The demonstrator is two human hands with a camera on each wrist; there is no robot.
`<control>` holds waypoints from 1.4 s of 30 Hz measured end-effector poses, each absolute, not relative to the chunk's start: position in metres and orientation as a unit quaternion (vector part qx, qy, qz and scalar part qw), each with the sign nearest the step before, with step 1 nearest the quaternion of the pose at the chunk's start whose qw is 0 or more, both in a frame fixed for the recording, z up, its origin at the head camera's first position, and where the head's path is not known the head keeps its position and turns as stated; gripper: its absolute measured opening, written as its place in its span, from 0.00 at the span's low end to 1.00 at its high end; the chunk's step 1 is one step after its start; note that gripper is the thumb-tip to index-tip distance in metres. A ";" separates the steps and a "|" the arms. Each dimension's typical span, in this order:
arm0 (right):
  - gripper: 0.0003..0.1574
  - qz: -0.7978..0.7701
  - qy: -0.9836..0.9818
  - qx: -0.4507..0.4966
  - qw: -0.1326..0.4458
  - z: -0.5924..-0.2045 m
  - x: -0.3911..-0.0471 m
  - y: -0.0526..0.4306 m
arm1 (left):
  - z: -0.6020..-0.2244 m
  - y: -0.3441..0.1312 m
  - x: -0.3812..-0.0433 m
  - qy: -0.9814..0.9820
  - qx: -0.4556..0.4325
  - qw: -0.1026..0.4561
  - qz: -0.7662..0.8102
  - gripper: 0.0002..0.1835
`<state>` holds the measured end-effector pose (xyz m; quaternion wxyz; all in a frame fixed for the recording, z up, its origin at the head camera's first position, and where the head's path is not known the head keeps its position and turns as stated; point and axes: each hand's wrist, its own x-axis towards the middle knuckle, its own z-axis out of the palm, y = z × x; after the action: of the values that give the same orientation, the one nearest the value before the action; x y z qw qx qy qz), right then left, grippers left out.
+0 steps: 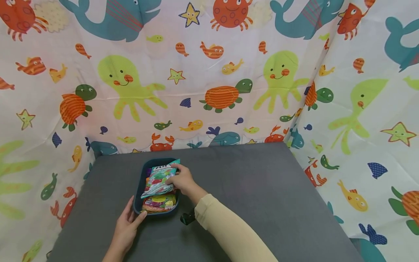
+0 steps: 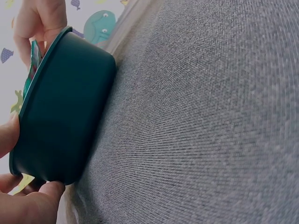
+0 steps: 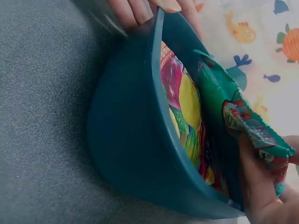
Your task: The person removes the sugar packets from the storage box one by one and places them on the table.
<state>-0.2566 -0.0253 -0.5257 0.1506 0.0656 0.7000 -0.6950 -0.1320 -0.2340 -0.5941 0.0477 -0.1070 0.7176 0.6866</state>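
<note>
A dark teal plastic tub (image 2: 65, 107) stands on the grey cloth, with several colourful snack packets (image 1: 158, 204) inside. My left hand (image 1: 126, 222) grips the tub's near left corner, its thumb at the rim and its fingers against the outer wall. Between the thumb and fingers of my right hand (image 1: 186, 182) is a shiny turquoise candy bag (image 1: 160, 179). This bag lies tilted over the tub's opening and partly covers the packets below. In the right wrist view a packet with yellow and pink print (image 3: 187, 102) shows beneath it.
The grey cloth-covered table (image 1: 235, 196) stretches to the right of the tub. White curtains with sea-animal prints (image 1: 196, 91) rise behind the table and along both sides. A small dark device (image 1: 188, 217) sits at my right wrist, by the cream sleeve (image 1: 226, 222).
</note>
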 end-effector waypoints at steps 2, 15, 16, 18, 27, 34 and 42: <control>0.44 -0.712 0.681 0.069 0.156 -0.528 -0.257 -0.022 | -0.594 -0.234 -0.132 0.719 -0.107 0.048 0.686 0.51; 0.39 -0.780 0.597 0.085 0.170 -0.529 -0.263 0.009 | -0.596 -0.232 -0.131 0.720 -0.102 0.042 0.686 0.51; 0.39 -0.785 0.589 0.086 0.171 -0.529 -0.264 0.012 | -0.596 -0.232 -0.131 0.721 -0.102 0.043 0.684 0.51; 0.40 -0.793 0.577 0.084 0.174 -0.529 -0.265 0.019 | -0.596 -0.232 -0.131 0.722 -0.103 0.046 0.682 0.51; 0.41 -0.815 0.549 0.085 0.164 -0.531 -0.270 0.043 | -0.596 -0.232 -0.132 0.724 -0.117 0.044 0.678 0.50; 0.43 -0.823 0.538 0.082 0.161 -0.530 -0.275 0.059 | -0.595 -0.233 -0.132 0.724 -0.119 0.038 0.678 0.49; 0.43 -0.831 0.530 0.093 0.139 -0.538 -0.281 0.085 | -0.598 -0.232 -0.134 0.728 -0.116 0.043 0.675 0.48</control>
<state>-0.2806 0.0852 -0.5381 0.1391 0.0934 0.5299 -0.8313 -0.1338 -0.2317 -0.5978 0.0433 -0.1164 0.7276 0.6746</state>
